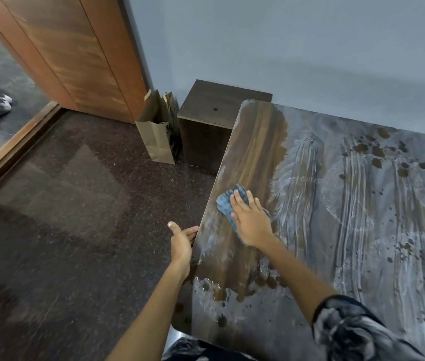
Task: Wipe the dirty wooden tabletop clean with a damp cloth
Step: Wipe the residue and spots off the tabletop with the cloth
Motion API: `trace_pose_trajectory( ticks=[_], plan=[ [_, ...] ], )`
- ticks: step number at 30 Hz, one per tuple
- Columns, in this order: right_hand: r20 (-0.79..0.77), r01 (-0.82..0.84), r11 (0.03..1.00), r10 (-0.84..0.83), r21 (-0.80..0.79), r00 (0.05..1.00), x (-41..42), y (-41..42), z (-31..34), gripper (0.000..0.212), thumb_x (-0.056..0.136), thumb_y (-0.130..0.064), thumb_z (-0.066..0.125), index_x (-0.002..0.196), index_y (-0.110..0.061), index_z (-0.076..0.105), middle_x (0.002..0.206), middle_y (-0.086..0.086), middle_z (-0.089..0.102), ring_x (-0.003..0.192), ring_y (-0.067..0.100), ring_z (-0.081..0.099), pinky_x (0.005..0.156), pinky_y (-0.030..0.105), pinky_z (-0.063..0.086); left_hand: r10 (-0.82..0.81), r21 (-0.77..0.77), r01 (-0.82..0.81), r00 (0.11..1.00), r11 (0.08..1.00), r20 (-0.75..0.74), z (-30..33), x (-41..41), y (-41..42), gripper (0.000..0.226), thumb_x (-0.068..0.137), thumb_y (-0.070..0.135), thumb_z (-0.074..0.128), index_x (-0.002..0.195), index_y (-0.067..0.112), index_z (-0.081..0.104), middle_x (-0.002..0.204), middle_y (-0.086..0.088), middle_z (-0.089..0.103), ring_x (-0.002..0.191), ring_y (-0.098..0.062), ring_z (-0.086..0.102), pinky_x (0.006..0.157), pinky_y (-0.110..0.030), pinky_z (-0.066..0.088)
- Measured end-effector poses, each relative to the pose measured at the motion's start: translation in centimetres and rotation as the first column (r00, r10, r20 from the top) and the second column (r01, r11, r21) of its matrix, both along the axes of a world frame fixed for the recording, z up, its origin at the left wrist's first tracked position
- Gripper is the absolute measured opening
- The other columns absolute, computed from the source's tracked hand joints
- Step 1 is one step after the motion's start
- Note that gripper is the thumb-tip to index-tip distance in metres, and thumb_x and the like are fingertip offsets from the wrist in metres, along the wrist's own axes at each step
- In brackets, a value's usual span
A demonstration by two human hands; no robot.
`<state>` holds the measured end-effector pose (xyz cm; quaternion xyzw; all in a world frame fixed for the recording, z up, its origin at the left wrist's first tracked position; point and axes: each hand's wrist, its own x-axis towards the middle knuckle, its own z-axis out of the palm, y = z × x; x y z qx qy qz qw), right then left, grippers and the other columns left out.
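The wooden tabletop (255, 142) fills the right half of the view. A clean, dark, wet strip runs along its left edge; the rest is covered in whitish dust streaks and brown splotches (378, 152). My right hand (251, 220) lies flat on a blue cloth (228, 201), pressing it onto the strip near the left edge. My left hand (181, 243) grips the table's left edge, thumb up, fingers curled under the rim. Brown drops and wet foam (211, 285) sit near the front left corner.
A dark wooden cabinet (214, 110) stands against the table's far left corner. A brown paper bag (158, 128) leans beside it on the dark speckled floor (76, 204). A wooden door panel (76, 53) rises at the left, with the grey wall (284, 48) behind the table.
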<state>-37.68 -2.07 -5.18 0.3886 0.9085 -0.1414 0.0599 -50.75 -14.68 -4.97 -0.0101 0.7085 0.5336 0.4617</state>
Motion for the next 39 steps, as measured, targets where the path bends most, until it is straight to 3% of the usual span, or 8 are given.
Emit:
trace_pose_trajectory(
  ticks=[8,11,16,21,25,29,33,39],
  plan=[
    [-0.1,-0.3,0.952,0.293,-0.061,0.951,-0.5,-6.1,0.7,0.048,0.1,-0.028,0.025,0.146,-0.018,0.015,0.155,-0.003,0.013,0.143,0.023,-0.001,0.112,0.034,-0.005,0.027,-0.035,-0.026,0.999,0.999,0.03,-1.1,-0.2,0.2,0.086,0.091,0.061,-0.001,0.099,0.008,0.066,0.116,-0.02,0.062,0.117,-0.032,0.053,0.106,-0.042,0.035],
    [-0.053,-0.424,0.904,0.421,-0.051,0.905,2.9,-8.4,0.1,0.046,0.097,-0.032,0.027,0.142,-0.022,0.027,0.151,-0.008,0.026,0.141,0.02,0.012,0.114,0.04,0.013,0.04,-0.013,-0.039,0.997,0.999,0.07,-1.1,-0.3,0.1,0.087,0.092,0.058,-0.002,0.102,0.004,0.065,0.121,-0.02,0.06,0.117,-0.031,0.053,0.109,-0.042,0.033],
    [0.023,-0.183,0.983,0.183,0.011,0.983,6.0,-6.6,-0.3,0.047,0.096,-0.037,0.016,0.142,-0.026,0.02,0.148,-0.01,0.02,0.139,0.022,0.012,0.112,0.048,0.022,0.039,-0.013,-0.038,0.996,0.999,0.08,-1.0,-0.5,0.1,0.09,0.091,0.06,-0.003,0.108,0.001,0.063,0.125,-0.021,0.057,0.12,-0.029,0.051,0.11,-0.038,0.031],
    [-0.032,0.14,0.99,-0.14,0.007,0.99,-0.2,-3.0,0.0,0.049,0.099,-0.035,0.011,0.146,-0.019,0.014,0.155,-0.003,0.013,0.143,0.026,0.001,0.116,0.038,0.001,0.043,-0.034,-0.04,0.993,0.999,0.111,-0.6,-0.4,0.2,0.091,0.088,0.064,-0.005,0.104,0.005,0.064,0.125,-0.018,0.058,0.12,-0.028,0.051,0.11,-0.039,0.031],
    [-0.099,-0.04,0.999,0.037,-0.025,0.994,-3.3,-7.1,0.4,0.048,0.1,-0.023,0.028,0.146,-0.017,0.018,0.155,-0.001,0.014,0.143,0.028,0.002,0.113,0.035,-0.002,0.123,-0.02,-0.121,0.978,0.992,0.169,-0.7,-0.7,0.2,0.094,0.086,0.066,-0.006,0.114,0.003,0.057,0.128,-0.02,0.055,0.123,-0.03,0.048,0.111,-0.039,0.028],
    [-0.015,-0.302,0.953,0.303,0.009,0.953,1.7,-11.5,0.1,0.046,0.09,-0.032,0.034,0.135,-0.026,0.041,0.141,-0.013,0.043,0.134,0.018,0.035,0.106,0.037,0.033,0.182,-0.021,-0.182,0.956,0.983,0.229,-0.3,-0.9,-0.3,0.094,0.086,0.068,-0.004,0.114,0.001,0.055,0.118,-0.018,0.061,0.114,-0.032,0.055,0.106,-0.04,0.035],
    [0.077,-0.192,0.981,0.189,0.034,0.979,5.2,-9.2,0.3,0.048,0.091,-0.033,0.025,0.139,-0.027,0.028,0.144,-0.011,0.031,0.136,0.021,0.03,0.108,0.044,0.019,0.156,0.008,-0.162,0.962,0.987,0.223,0.1,-0.8,-0.8,0.096,0.086,0.066,-0.006,0.12,-0.002,0.054,0.122,-0.021,0.059,0.117,-0.03,0.054,0.101,-0.033,0.036],
    [-0.096,0.08,0.997,-0.081,-0.015,0.992,-2.0,-4.7,0.7,0.047,0.101,-0.025,0.021,0.146,-0.018,0.015,0.156,-0.004,0.01,0.143,0.027,-0.004,0.116,0.037,-0.002,0.133,-0.006,-0.135,0.965,0.991,0.227,0.8,-0.5,-1.6,0.097,0.086,0.067,-0.007,0.123,-0.001,0.052,0.125,-0.02,0.057,0.12,-0.029,0.052,0.1,-0.032,0.036]
  ],
)
